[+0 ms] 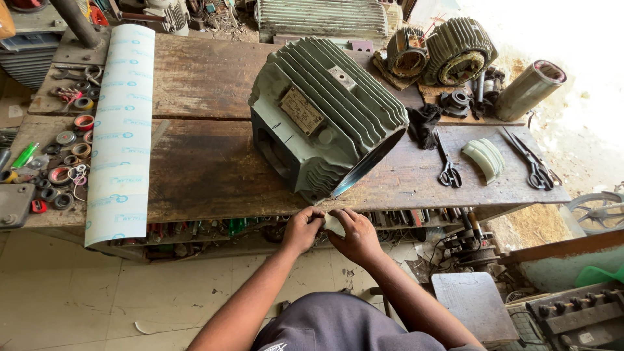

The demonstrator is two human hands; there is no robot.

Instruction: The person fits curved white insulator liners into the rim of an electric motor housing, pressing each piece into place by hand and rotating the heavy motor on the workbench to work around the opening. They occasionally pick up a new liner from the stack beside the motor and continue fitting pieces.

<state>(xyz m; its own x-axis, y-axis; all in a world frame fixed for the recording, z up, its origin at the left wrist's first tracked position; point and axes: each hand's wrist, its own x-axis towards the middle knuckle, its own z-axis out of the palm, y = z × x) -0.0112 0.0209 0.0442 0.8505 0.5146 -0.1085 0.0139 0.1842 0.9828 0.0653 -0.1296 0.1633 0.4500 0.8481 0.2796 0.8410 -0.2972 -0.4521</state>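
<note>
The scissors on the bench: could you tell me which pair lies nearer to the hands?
The black-handled scissors beside the big finned motor housing; the other pair lies farther right, near the bench's end.

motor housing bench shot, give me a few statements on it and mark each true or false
1. Both hands, the left hand and the right hand, pinch one small pale piece at the bench edge. True.
2. The grey finned motor housing lies on its side on the wooden bench. True.
3. The white sheet lies right of the housing. False: it lies left of it, hanging over the front edge.
4. One pair of scissors lies between the housing and the curved pale strips. True.
5. The right hand rests on the housing. False: it is below it, apart.
</note>
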